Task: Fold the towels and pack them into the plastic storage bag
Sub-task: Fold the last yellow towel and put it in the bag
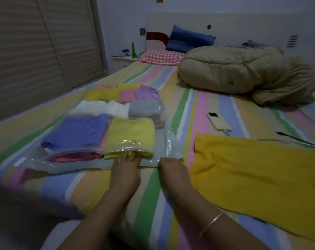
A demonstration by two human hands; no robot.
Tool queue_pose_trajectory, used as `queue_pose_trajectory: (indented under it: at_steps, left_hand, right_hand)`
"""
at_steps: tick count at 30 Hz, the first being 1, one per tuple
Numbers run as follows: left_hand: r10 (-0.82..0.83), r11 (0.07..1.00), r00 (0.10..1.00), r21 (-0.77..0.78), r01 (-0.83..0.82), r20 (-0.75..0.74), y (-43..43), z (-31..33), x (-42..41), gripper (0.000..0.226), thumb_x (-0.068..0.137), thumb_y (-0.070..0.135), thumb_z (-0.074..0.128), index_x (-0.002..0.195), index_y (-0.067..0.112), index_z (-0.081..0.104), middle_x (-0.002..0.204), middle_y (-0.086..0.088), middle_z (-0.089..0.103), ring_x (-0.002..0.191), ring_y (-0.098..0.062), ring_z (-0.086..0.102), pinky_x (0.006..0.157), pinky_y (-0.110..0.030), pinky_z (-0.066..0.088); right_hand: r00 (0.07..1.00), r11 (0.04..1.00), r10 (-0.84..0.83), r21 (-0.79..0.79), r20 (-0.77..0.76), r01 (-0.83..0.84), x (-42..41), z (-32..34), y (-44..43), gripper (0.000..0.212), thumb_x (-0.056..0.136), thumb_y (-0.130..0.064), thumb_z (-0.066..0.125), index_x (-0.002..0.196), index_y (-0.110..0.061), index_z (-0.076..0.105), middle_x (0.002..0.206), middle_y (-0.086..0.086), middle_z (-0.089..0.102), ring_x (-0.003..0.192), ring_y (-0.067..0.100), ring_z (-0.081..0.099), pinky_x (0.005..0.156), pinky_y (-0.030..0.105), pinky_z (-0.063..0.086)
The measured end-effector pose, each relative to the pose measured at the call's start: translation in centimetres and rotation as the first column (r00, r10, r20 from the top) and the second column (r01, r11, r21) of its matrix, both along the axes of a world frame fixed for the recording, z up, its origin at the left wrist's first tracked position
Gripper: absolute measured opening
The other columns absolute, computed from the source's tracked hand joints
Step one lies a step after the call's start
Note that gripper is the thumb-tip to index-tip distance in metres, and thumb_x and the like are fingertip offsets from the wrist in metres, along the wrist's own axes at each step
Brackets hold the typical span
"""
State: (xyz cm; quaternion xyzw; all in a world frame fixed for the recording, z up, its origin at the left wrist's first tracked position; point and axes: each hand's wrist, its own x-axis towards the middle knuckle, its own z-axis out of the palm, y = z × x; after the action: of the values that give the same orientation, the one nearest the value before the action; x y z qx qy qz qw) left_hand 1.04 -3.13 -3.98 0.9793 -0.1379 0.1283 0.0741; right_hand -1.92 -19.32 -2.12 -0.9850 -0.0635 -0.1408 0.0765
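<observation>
While our left hand [126,164] pushes the pale yellow towel [130,136] into the storage bag [168,150] on the bed, right hand [172,167] flat on its mouth (neither gripping), the stack could bunch.

Dim bluish light, soft blur, wide-angle edge distortion

One camera only, worn on the person's head at the foot edge of the bed [171,105]. It looks forward and down along the mattress toward the headboard [225,24], close above both forearms, wide-angled.
</observation>
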Motion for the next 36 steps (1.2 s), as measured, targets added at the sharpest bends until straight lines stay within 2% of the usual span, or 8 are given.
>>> queue_pose_trajectory:
  at_steps: [4,9,12,16,24,29,32,36]
  left_hand:
    - [0.09,0.995,0.994,-0.047,-0.093,-0.055,-3.0,-0.4,-4.8,0.052,0.09,0.025,0.029,0.135,0.015,0.052,0.143,-0.01,0.049,0.135,-0.027,0.041,0.111,-0.047,0.029]
    - [-0.215,0.849,0.965,-0.459,0.26,0.147,-11.1,1.3,-11.1,0.035,0.072,0.016,0.049,0.103,0.017,0.066,0.1,-0.002,0.065,0.097,-0.024,0.058,0.084,-0.037,0.048]
    - [-0.417,0.835,0.897,-0.328,0.442,0.148,-15.0,1.6,-12.8,0.049,0.061,0.018,0.052,0.109,0.017,0.061,0.11,-0.002,0.06,0.106,-0.023,0.053,0.09,-0.037,0.043]
    - [-0.375,0.915,0.924,-0.127,0.382,0.08,-16.4,0.5,-11.3,0.044,0.06,0.017,0.06,0.103,0.018,0.063,0.105,-0.003,0.063,0.099,-0.029,0.058,0.077,-0.038,0.044]
    - [-0.288,0.956,0.938,0.125,0.267,0.195,-19.1,1.9,-12.5,0.023,0.068,0.014,0.034,0.074,0.016,0.056,0.07,-0.008,0.057,0.068,-0.032,0.055,0.061,-0.04,0.039]
    - [-0.371,0.926,0.915,0.144,0.35,0.161,-21.7,1.5,-13.6,0.035,0.071,0.016,0.035,0.088,0.015,0.065,0.086,-0.009,0.066,0.079,-0.032,0.062,0.071,-0.041,0.045]
    - [-0.339,0.932,0.938,0.158,0.326,0.067,-21.5,0.7,-12.6,0.051,0.073,0.017,0.032,0.106,0.011,0.07,0.107,-0.014,0.07,0.095,-0.034,0.066,0.08,-0.046,0.051]
    - [-0.326,0.929,0.945,0.18,0.325,-0.025,-21.2,0.4,-12.3,0.059,0.072,0.015,0.03,0.116,0.011,0.069,0.117,-0.017,0.068,0.102,-0.036,0.067,0.081,-0.048,0.053]
  right_hand:
    - [0.988,0.952,0.148,0.262,0.049,-0.156,-5.1,-0.4,-3.4,0.025,0.085,-0.024,0.052,0.099,-0.017,0.072,0.113,0.002,0.068,0.107,0.023,0.061,0.082,0.03,0.051]
    - [0.99,0.957,0.046,0.278,0.133,-0.082,-12.0,0.5,-11.0,0.035,0.074,-0.029,0.049,0.101,-0.022,0.069,0.118,-0.002,0.063,0.107,0.017,0.058,0.082,0.027,0.049]
    - [0.999,0.985,-0.021,0.169,0.033,0.016,-16.2,0.6,-16.6,0.05,0.066,-0.035,0.05,0.113,-0.026,0.064,0.127,-0.004,0.057,0.114,0.016,0.053,0.088,0.028,0.046]
    - [0.961,0.961,-0.277,-0.007,-0.012,0.277,-20.3,-0.3,-23.0,0.054,0.065,-0.031,0.06,0.119,-0.022,0.062,0.121,0.0,0.061,0.107,0.021,0.058,0.084,0.035,0.05]
    - [0.664,0.608,-0.734,-0.296,0.145,0.737,-26.8,1.6,-35.2,0.02,0.078,-0.006,0.065,0.097,-0.012,0.062,0.086,0.011,0.057,0.078,0.032,0.053,0.057,0.034,0.028]
    - [0.368,0.368,-0.93,-0.091,-0.018,0.925,-31.4,2.1,-41.8,0.039,0.096,-0.027,0.041,0.134,-0.016,0.045,0.093,0.01,0.064,0.073,0.029,0.057,0.056,0.028,0.035]
    - [0.356,0.329,-0.92,0.171,-0.165,0.929,-32.2,1.6,-44.3,0.051,0.094,-0.029,0.045,0.143,-0.022,0.039,0.118,0.018,0.061,0.09,0.038,0.059,0.064,0.034,0.043]
    - [0.377,0.336,-0.851,0.173,-0.366,0.926,-30.5,1.5,-46.4,0.051,0.09,-0.021,0.052,0.139,-0.011,0.043,0.138,0.023,0.041,0.114,0.042,0.046,0.084,0.044,0.047]
